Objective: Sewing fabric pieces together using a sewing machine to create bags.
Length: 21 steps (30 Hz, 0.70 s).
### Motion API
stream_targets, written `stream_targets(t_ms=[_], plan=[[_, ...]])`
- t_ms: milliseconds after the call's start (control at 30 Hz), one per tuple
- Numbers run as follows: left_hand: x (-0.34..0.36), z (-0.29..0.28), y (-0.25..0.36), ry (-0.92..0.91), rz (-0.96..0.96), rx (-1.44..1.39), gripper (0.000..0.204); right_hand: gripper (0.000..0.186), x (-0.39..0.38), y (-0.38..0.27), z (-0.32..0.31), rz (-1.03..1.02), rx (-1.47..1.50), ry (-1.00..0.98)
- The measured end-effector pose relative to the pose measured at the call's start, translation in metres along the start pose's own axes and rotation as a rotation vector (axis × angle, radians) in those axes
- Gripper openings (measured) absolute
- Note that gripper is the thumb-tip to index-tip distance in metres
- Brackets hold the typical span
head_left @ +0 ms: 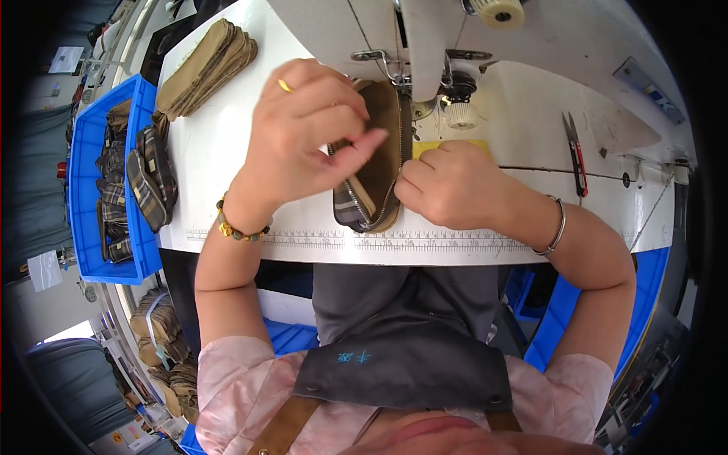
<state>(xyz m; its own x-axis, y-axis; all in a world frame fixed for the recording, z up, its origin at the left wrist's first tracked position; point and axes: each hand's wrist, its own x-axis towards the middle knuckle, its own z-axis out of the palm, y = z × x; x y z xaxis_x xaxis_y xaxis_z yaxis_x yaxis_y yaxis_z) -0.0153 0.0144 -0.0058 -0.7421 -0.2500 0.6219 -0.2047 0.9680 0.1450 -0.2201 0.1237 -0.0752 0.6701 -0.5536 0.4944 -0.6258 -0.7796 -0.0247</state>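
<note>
A plaid zippered pouch [351, 211] with a tan lining lies under the sewing machine's needle area, its zipper spread wide. My right hand [447, 184] is closed, pinching the pouch's right zipper edge. Above the pouch's left side hovers my left hand [307, 133], with curled fingers and a blurred thumb pointing right. Whatever those fingers may hold is hidden. A yellow ring [285, 86] is on one left finger. The sewing machine [561, 34] stands just beyond both hands.
Red-handled scissors [579, 167] lie at right. Stacked brown pieces [208, 72] sit far left, above another plaid pouch [150, 180]. A blue bin [142, 254] of plaid pouches adjoins the table's left edge. A ruler strip [280, 236] runs along the front.
</note>
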Motion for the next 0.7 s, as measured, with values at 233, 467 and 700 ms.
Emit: stream_targets(t_ms=[233,467,700], plan=[[-0.019,0.008,0.023,-0.234,-0.004,0.067,0.031,0.011,0.004,0.0,-0.003,0.054,-0.11,0.301],[-0.024,0.017,0.024,-0.217,0.004,0.09,0.023,0.01,0.0,-0.002,-0.014,0.009,-0.033,0.175],[-0.025,0.008,0.023,-0.289,-0.002,0.056,0.034,0.016,0.0,-0.022,-0.013,-0.06,-0.147,0.001]])
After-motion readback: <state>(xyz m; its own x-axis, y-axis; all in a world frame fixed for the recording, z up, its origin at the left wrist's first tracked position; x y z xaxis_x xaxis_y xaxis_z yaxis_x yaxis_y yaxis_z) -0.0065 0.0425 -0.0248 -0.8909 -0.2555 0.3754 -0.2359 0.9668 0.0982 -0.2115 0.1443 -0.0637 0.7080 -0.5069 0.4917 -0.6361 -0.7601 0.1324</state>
